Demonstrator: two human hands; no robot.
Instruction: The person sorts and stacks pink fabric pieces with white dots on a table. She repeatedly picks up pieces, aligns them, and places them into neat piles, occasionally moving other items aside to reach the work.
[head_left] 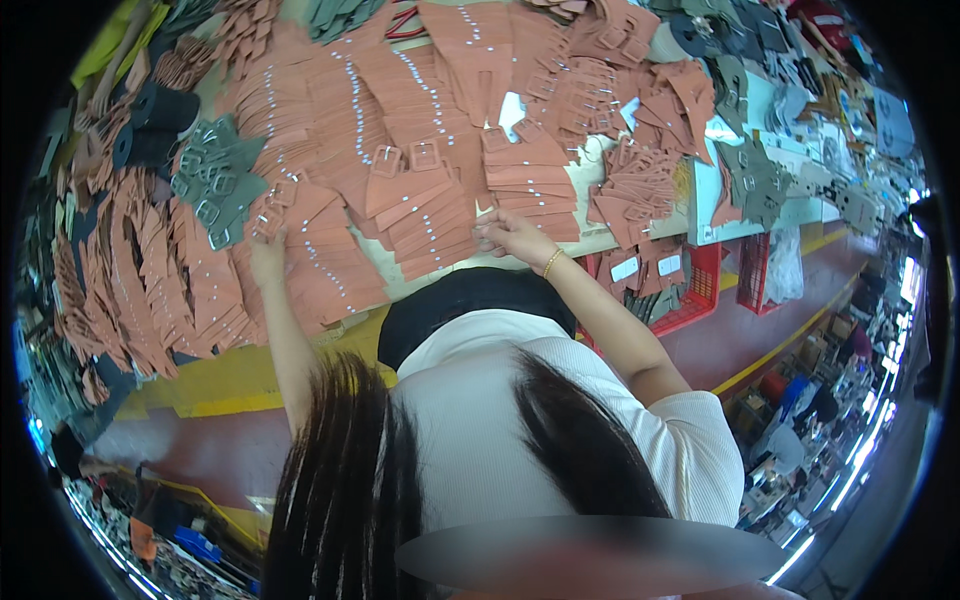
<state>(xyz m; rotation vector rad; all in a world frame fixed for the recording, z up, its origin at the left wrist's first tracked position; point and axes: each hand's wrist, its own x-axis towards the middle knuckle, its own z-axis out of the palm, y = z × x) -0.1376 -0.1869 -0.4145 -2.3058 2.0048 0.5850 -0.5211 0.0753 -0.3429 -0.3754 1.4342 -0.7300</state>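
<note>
The big worktop (640, 235) is covered with heaps of flat terracotta straps (420, 110), each with a row of small silver studs and a square buckle. They lie in loose fans that lean on each other. Grey-green straps (215, 185) sit in a smaller pile to the left, and more of them on the right (750, 175). Two red crates (700, 285) hang below the worktop edge.

The right hand (510, 235) rests on the near end of a fanned stack of straps (530, 185) in the middle. Its fingers are bent down on the top strap, pinching its end. The left hand (268, 245) reaches to another fan of straps (320, 270) by the near edge; its fingers touch one strap, but I cannot tell if they hold it.

The stacks are slippery and sit close to the edge. A quick pull may drag neighbours along, so a fan could slide off to the floor (230, 385). Buckles may also catch on each other and mix up the piles.
</note>
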